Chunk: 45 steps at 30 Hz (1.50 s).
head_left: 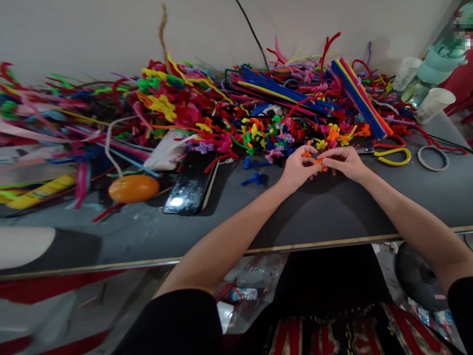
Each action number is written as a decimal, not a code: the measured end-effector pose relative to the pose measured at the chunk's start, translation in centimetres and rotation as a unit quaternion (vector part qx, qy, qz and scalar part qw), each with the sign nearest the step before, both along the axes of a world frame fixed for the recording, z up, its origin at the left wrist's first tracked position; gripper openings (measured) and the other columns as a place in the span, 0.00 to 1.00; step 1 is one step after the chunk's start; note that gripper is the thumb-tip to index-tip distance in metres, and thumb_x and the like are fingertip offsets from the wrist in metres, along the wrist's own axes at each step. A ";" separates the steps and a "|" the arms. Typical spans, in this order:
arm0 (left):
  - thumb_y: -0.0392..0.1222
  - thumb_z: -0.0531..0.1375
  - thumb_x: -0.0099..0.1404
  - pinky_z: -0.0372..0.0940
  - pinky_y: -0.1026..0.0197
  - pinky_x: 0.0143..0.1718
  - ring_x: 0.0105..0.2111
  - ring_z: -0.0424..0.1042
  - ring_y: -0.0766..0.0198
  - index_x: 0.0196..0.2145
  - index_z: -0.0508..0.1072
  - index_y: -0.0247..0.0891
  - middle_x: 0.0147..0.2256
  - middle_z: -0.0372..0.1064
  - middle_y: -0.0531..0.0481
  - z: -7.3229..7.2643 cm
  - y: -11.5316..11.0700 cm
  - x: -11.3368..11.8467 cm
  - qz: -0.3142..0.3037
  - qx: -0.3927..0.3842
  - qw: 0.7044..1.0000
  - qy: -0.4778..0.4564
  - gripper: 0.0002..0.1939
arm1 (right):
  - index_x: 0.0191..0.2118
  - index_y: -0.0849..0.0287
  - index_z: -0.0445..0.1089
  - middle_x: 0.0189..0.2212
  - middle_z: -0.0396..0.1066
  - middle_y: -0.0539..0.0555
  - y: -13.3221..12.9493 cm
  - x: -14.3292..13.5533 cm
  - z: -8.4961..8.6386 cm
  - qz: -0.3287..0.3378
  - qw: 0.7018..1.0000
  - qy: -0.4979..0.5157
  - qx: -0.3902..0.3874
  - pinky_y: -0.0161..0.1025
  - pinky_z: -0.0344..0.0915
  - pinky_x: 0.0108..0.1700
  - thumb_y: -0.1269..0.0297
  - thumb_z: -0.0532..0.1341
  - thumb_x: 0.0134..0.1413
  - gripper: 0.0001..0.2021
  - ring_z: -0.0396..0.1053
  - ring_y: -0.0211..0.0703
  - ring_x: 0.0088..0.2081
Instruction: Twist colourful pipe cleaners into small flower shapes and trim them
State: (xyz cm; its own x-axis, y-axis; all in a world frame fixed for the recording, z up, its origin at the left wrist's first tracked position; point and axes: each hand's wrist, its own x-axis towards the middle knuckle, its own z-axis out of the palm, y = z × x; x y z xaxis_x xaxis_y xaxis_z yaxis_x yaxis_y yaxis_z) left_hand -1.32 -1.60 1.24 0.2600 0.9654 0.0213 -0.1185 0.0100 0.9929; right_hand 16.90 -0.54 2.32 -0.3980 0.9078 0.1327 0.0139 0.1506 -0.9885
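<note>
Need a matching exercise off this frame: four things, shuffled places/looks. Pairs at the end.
Things
1. orange fuzzy piece
2. phone
3. scissors
4. pale ring

Places and looks
A. yellow handle loop
B. farthest right of the four in the picture
C. in the fingers of the left hand and right hand
D. dark, with a bright reflection

Pairs: 1-C, 2-D, 3-A, 4-B
</note>
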 end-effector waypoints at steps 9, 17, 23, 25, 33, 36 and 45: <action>0.47 0.71 0.57 0.65 0.70 0.20 0.24 0.74 0.69 0.58 0.67 0.34 0.28 0.76 0.53 0.0 0.5 -0.2 0.012 -0.034 0.999 -0.033 0.34 | 0.34 0.60 0.80 0.23 0.76 0.51 -0.1 -0.3 -0.1 -0.094 0.996 -0.008 0.006 0.31 0.66 0.21 0.52 0.74 0.42 0.17 0.73 0.36 0.24; 0.46 0.69 0.58 0.64 0.70 0.20 0.22 0.71 0.71 0.38 0.80 0.33 0.25 0.74 0.51 -1.0 0.7 0.3 0.056 0.016 0.998 -0.006 0.14 | 0.41 0.58 0.81 0.32 0.81 0.54 -0.6 -0.5 -0.7 -0.142 0.985 -0.060 0.080 0.33 0.69 0.24 0.57 0.70 0.49 0.14 0.76 0.39 0.28; 0.51 0.68 0.59 0.64 0.70 0.20 0.20 0.69 0.72 0.32 0.79 0.34 0.23 0.74 0.51 -0.7 0.8 -0.1 0.042 0.031 0.999 -0.007 0.15 | 0.38 0.53 0.83 0.35 0.82 0.53 -0.5 -0.4 -0.5 -0.172 0.965 -0.081 0.181 0.38 0.73 0.31 0.60 0.69 0.52 0.08 0.78 0.42 0.34; 0.51 0.68 0.59 0.64 0.71 0.19 0.20 0.69 0.73 0.30 0.78 0.34 0.24 0.75 0.51 -0.7 0.8 -0.1 0.024 0.031 0.999 -0.004 0.15 | 0.36 0.52 0.83 0.34 0.82 0.52 -0.5 -0.3 -0.4 -0.172 0.961 -0.083 0.201 0.39 0.74 0.34 0.61 0.69 0.52 0.06 0.78 0.43 0.35; 0.53 0.67 0.60 0.64 0.70 0.21 0.20 0.70 0.72 0.33 0.80 0.34 0.24 0.75 0.50 -1.1 1.0 -0.1 -0.004 0.014 1.000 0.012 0.17 | 0.35 0.51 0.83 0.32 0.82 0.51 -0.5 -0.1 -0.5 -0.175 0.944 -0.104 0.260 0.39 0.73 0.35 0.63 0.68 0.54 0.04 0.79 0.42 0.33; 0.57 0.68 0.58 0.64 0.70 0.21 0.20 0.69 0.72 0.31 0.80 0.34 0.23 0.74 0.51 -1.1 1.0 -0.2 -0.006 0.039 0.999 0.017 0.20 | 0.35 0.52 0.83 0.32 0.82 0.51 -0.6 -0.1 -0.5 -0.178 0.940 -0.116 0.266 0.39 0.73 0.33 0.63 0.68 0.55 0.04 0.79 0.42 0.32; 0.55 0.70 0.55 0.67 0.67 0.24 0.20 0.69 0.71 0.27 0.81 0.34 0.23 0.76 0.49 -0.4 0.7 -0.7 -0.023 0.040 0.999 0.016 0.18 | 0.32 0.53 0.82 0.32 0.82 0.52 -1.5 -0.5 0.2 -0.179 0.932 -0.148 0.278 0.39 0.72 0.33 0.62 0.67 0.55 0.05 0.78 0.43 0.32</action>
State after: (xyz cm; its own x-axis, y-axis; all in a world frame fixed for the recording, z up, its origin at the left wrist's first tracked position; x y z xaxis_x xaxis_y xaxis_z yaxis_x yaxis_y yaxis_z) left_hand -2.02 -0.88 0.84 0.3056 0.9480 0.0884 -0.0888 -0.0641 0.9940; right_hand 16.44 -1.99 2.53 -0.1773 0.8131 0.5544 0.4210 0.5718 -0.7041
